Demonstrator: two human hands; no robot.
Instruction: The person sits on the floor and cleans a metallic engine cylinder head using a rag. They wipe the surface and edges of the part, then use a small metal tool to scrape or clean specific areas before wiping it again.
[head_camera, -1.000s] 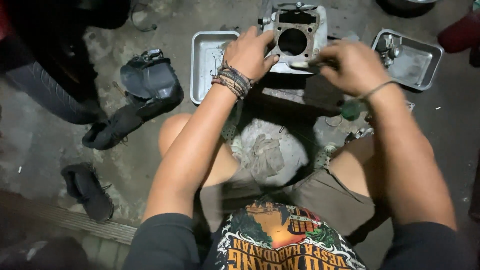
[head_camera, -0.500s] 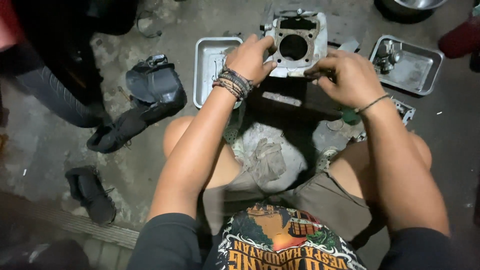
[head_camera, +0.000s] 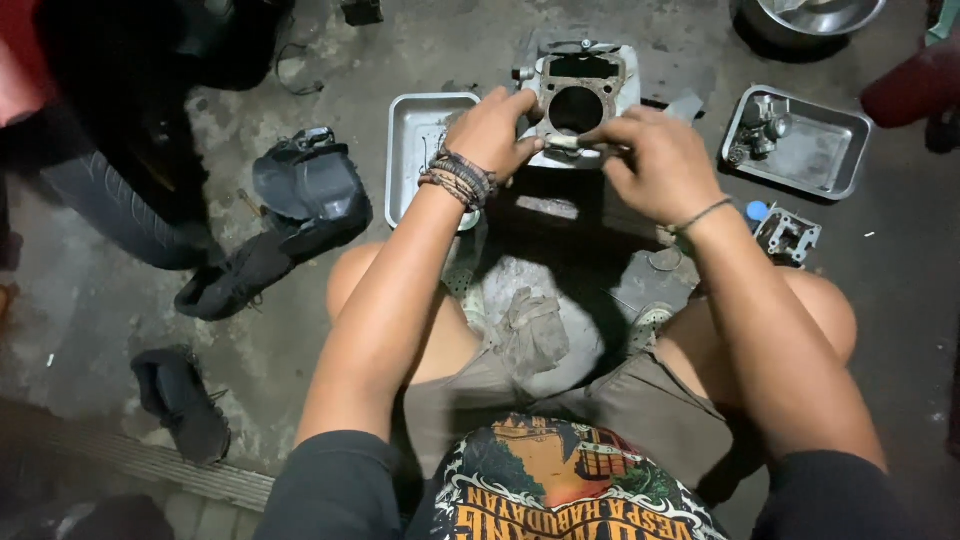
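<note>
The left hand (head_camera: 492, 130) clamps the engine cylinder block (head_camera: 580, 95); the right hand (head_camera: 655, 165) pinches a small tool (head_camera: 563, 142), which could slip and scratch the bore just above it.

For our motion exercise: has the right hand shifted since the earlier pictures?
Yes. The right hand has crept left, its fingers now below the engine cylinder bore.

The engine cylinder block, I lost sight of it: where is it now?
In the head view the engine cylinder block sits top centre on the concrete floor, held between the left hand and right hand, right of the empty metal tray.
</note>
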